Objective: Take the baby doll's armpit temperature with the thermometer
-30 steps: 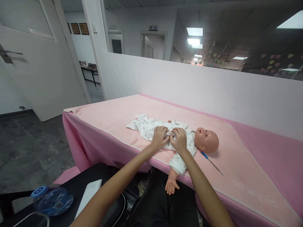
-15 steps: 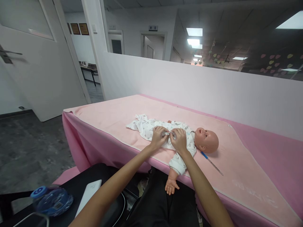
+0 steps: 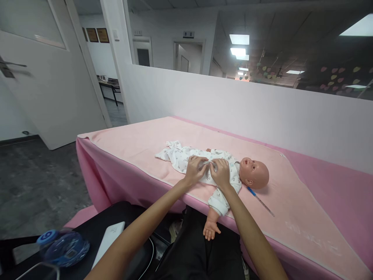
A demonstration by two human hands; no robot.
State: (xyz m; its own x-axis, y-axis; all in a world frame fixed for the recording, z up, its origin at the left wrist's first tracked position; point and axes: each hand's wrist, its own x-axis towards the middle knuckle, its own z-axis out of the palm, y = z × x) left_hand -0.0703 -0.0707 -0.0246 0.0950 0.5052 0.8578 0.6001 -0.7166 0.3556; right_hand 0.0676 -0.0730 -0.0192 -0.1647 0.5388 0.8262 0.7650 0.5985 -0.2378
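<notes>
A baby doll [image 3: 256,173] lies on its back on the pink-covered table, head to the right. It wears a white patterned romper [image 3: 180,157]. My left hand [image 3: 196,168] and my right hand [image 3: 220,171] meet over the doll's middle, both with fingers pinched on the romper's front edge. The fastening between the fingertips is too small to make out. One doll arm [image 3: 212,225] hangs over the table's near edge, between my forearms. Beside the doll's head lies a thin stick with a blue end [image 3: 252,191], apart from both hands.
A peach blanket [image 3: 131,144] covers the table over a pink cloth [image 3: 335,175]. A white wall [image 3: 233,109] with a window stands behind. At lower left, a black chair [image 3: 128,217] holds a white flat box [image 3: 109,239] and a blue-capped bottle [image 3: 65,247].
My fingertips have shifted very slightly at the romper's edge, and less of the folded white cloth shows between them. The doll and the stick stay in place.
</notes>
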